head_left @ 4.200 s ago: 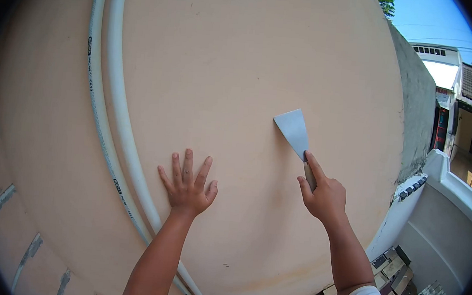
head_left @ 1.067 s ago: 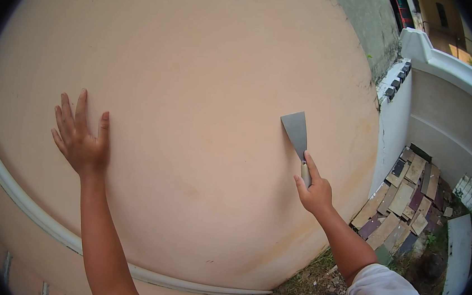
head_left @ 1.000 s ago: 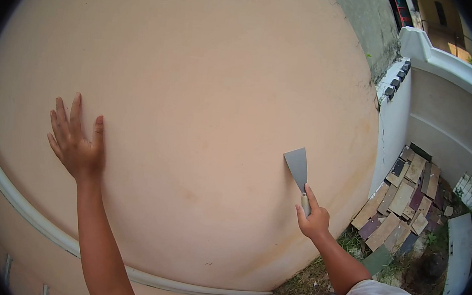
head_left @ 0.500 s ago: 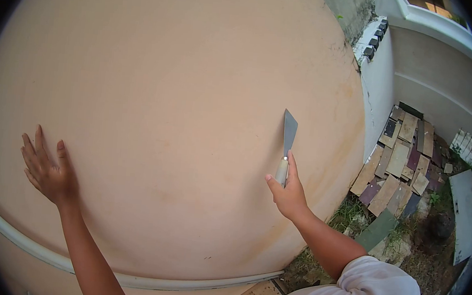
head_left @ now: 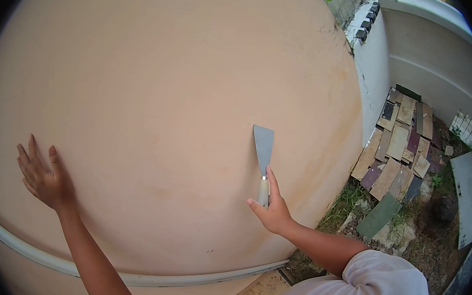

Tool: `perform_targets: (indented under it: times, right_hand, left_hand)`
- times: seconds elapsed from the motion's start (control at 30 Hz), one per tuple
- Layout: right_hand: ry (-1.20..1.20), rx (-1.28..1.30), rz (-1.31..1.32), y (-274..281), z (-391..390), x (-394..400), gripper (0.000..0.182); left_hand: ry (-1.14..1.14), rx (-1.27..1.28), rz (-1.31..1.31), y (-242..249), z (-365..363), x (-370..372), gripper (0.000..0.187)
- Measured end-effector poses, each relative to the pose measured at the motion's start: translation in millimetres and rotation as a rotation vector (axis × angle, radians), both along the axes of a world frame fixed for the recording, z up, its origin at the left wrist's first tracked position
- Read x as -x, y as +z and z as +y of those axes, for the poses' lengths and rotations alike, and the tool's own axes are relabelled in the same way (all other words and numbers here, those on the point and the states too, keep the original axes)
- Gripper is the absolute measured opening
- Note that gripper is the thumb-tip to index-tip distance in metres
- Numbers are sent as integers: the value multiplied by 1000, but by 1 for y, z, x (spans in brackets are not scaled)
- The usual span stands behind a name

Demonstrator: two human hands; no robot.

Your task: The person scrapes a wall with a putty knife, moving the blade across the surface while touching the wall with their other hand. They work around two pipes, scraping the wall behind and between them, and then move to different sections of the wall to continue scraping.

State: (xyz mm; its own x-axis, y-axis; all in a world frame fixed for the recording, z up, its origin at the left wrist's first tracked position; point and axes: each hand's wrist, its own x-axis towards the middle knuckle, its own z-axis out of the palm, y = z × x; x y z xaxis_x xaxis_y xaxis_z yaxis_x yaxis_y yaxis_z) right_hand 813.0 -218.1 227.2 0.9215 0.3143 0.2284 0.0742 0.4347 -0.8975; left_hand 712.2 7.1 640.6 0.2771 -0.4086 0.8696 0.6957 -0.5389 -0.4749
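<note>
A broad peach-coloured wall (head_left: 156,101) fills most of the view, with faint stains and small marks on it. My left hand (head_left: 45,178) rests against the wall at the left, palm toward it and fingers spread. On the right, my right hand (head_left: 272,210) is closed around the pale handle of a putty knife (head_left: 263,149). Its grey flared blade points up, the wide edge at or very near the wall; contact cannot be made out. One finger of that hand lies up along the handle toward the blade.
A white pipe (head_left: 162,281) runs along the wall's lower part. To the right lie stacked stone tiles (head_left: 398,140), a green slab (head_left: 379,216), a grey board (head_left: 466,201) and grass (head_left: 343,206). A white wall edge (head_left: 371,75) stands at upper right.
My right hand has moved left and down with the putty knife, and the blade has turned to show its broad face. My left hand stays on the wall. The view has shifted slightly.
</note>
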Motion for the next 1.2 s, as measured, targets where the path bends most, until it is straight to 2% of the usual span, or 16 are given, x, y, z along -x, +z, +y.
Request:
perform_targets:
  times: [0.07, 0.1, 0.2, 0.27, 0.33, 0.43, 0.5, 0.53, 0.63, 0.7, 0.8, 0.93, 1.0, 1.13, 1.2]
  right_hand:
    - [-65, 3, -79, -16, -2, -1, 87]
    - [-65, -124, 19, -4, -13, -19, 85]
    - [-140, -12, 268, 8, -35, -87, 86]
    - [-165, -181, 625, 16, -42, -107, 84]
    - [-87, -179, 611, 23, -30, -73, 86]
    - [-44, 4, 257, -34, 21, 15, 89]
    - [-23, 73, 138, -49, 27, 31, 90]
    - [-61, 72, 154, -57, 29, 23, 90]
    - [-17, -97, 509, -8, -11, -28, 87]
    - [-71, -152, 625, -11, -27, -72, 88]
    - [-16, -151, 766, -7, -23, -63, 89]
    - [114, -47, 631, -15, 14, 56, 91]
    - [255, 60, 558, -30, 29, 92, 92]
    - [119, 61, 559, -67, 32, 58, 91]
    - [148, -82, 813, -69, 28, 45, 87]
  left_hand:
    - [-8, -6, 7, 2, 0, -3, 51]
    - [-26, -13, 12, 2, -2, -2, 51]
    - [-37, -9, 22, 1, -2, -1, 52]
    - [-41, -8, 8, 0, -1, -2, 52]
    - [-36, -15, 8, 2, 0, -2, 53]
    - [-63, 0, 8, 0, -4, -3, 55]
    - [-55, -11, 5, 2, -1, -4, 56]
    - [-38, -16, -5, 2, 0, -3, 56]
    - [-34, -44, -2, 3, 1, -2, 57]
    - [-19, -43, -13, 3, 4, -2, 58]
    - [-11, -67, -41, 5, 9, -5, 59]
    - [-51, -96, -55, 5, 14, -9, 60]
    - [-62, -89, -61, 5, 14, -11, 61]
    - [-52, -159, -71, 16, 27, -18, 65]
    - [43, -200, -117, 22, 32, -22, 69]
